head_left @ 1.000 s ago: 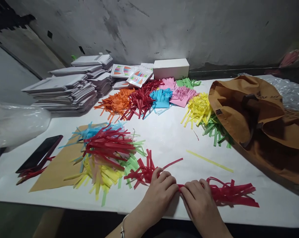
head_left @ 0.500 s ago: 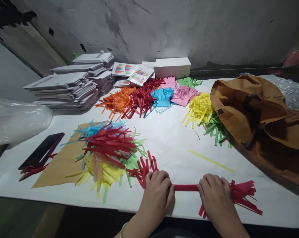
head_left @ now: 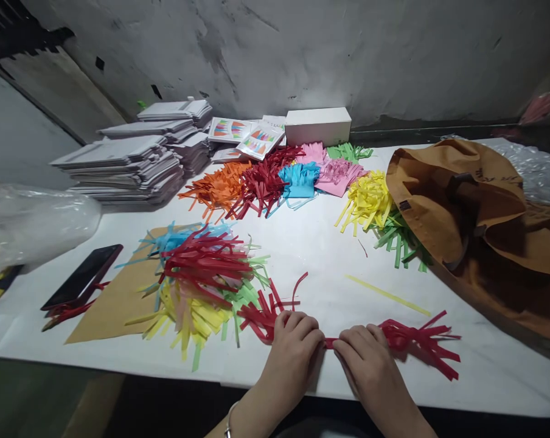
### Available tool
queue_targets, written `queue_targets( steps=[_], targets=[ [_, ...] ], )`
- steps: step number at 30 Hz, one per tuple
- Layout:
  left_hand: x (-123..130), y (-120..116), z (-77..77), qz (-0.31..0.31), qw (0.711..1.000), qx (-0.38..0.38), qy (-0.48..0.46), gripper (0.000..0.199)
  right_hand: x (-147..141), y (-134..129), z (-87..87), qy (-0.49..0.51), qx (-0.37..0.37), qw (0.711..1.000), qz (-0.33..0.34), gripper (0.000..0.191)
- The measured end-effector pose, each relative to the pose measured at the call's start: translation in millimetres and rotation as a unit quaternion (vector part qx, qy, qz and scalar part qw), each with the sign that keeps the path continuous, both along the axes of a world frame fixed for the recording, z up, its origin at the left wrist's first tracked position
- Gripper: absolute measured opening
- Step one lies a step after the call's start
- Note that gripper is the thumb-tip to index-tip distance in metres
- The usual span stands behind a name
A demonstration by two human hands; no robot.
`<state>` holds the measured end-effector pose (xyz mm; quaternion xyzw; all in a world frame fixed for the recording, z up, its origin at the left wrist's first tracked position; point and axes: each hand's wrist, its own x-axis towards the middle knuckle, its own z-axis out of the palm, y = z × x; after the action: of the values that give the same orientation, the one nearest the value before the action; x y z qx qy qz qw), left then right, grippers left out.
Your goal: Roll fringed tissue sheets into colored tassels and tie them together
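A red tissue paper tassel (head_left: 331, 343), rolled narrow in the middle and fringed at both ends, lies across the front of the white-covered table. My left hand (head_left: 293, 350) is closed over its left part, where loose strips fan out beyond the knuckles. Close beside it, my right hand (head_left: 368, 359) grips the roll, with red fringe spreading to the right. Only a short piece of the roll shows between the hands. The fingertips are partly hidden. Left of my left hand, a pile of red, blue, yellow and green fringed tassels (head_left: 206, 261) rests on brown paper (head_left: 106, 310).
A phone (head_left: 81, 277) lies at the left. Behind are stacked white packets (head_left: 120, 167), a white box (head_left: 318, 126) and bunches of coloured fringe (head_left: 297, 179). A brown cloth bag (head_left: 466, 213) takes up the right. One yellow strip (head_left: 388, 294) lies before my right hand.
My right hand has moved left, closer to my left hand, so less of the roll shows between them. The right fringe has shifted left with it, and the view has moved slightly.
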<state>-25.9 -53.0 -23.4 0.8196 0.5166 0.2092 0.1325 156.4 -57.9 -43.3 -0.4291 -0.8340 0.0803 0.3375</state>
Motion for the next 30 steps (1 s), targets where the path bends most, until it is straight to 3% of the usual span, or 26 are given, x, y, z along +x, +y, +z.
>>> queue_targets(
  steps=[5,9,17,22,26,30],
  targets=[
    [-8,5,-3.7,-0.079,0.995,0.069,0.001,0.015,0,5,-0.9,0.014,-0.027,1.0,0.006,0.024],
    [-6,12,-8.2,-0.116,0.99,0.079,-0.004,0.012,-3,6,-1.7,-0.001,-0.036,0.999,0.001,0.022],
    [-11,15,5.0,-0.105,0.993,-0.032,-0.051,0.008,-11,8,-11.1,-0.02,-0.014,1.0,-0.019,0.03],
    [-8,8,9.1,-0.059,0.996,-0.033,-0.057,0.012,13,5,-7.3,-0.034,-0.03,0.999,-0.018,0.027],
    [1,3,11.3,-0.012,0.998,-0.049,-0.046,0.015,37,0,-7.5,-0.057,-0.02,0.996,-0.065,0.025],
    [11,4,15.7,0.032,0.997,-0.075,-0.008,0.018,43,1,-8.9,-0.105,-0.034,0.988,-0.106,0.027]
  ],
)
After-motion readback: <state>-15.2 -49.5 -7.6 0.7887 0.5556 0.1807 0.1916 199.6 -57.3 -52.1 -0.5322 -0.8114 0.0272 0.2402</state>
